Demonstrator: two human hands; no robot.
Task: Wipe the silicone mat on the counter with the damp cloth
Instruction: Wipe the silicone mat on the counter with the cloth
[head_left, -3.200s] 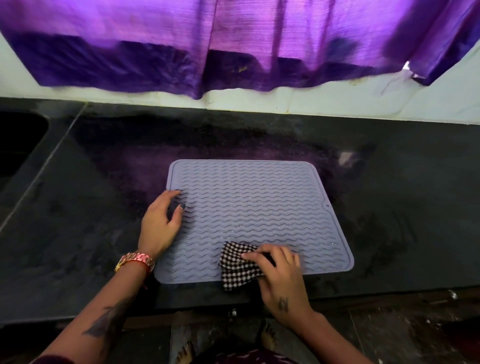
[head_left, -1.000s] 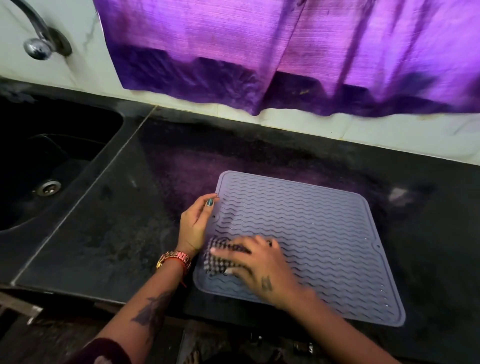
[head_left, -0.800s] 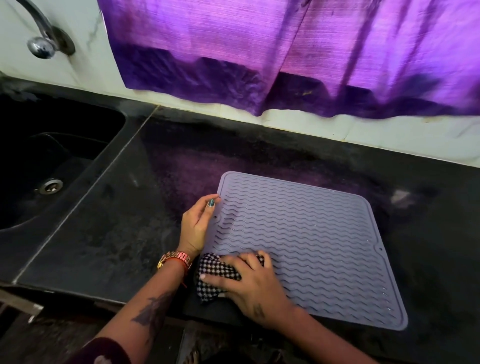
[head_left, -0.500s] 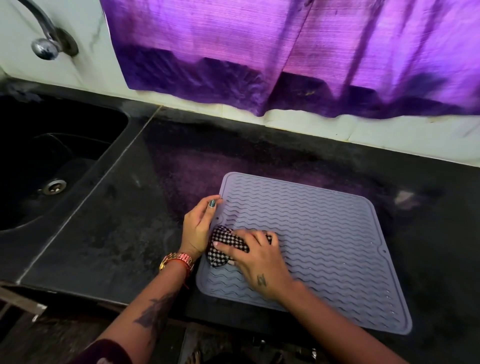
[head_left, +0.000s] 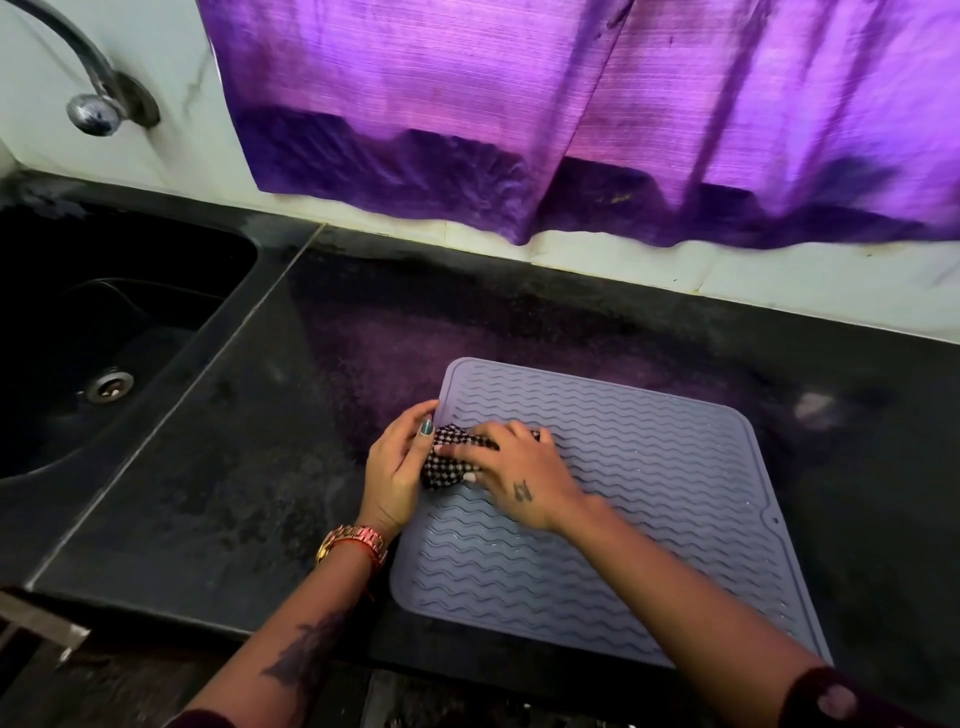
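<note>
The mat (head_left: 649, 499) lies flat on the dark desk (head_left: 218, 493), its near edge at the desk's near edge and its ribbed face up. The cloth (head_left: 451, 462), checked black and white and bunched small, sits on the mat close to its left edge, about halfway between the near and far corners.

The right hand (head_left: 511, 480) lies over the cloth, fingers (head_left: 475, 454) spread and bent down onto it, pressing it to the mat; only the cloth's left part shows past them. The left hand (head_left: 397, 467) rests at the mat's left edge, palm on the desk, its fingers loosely bent with the thumb touching the cloth; it holds nothing. A watch (head_left: 353, 540) is on the left wrist.

To the far left a sink (head_left: 67, 332) is set into the desk, with a tap (head_left: 93, 98) on the wall above it. A purple curtain (head_left: 571, 114) hangs along the far wall.
</note>
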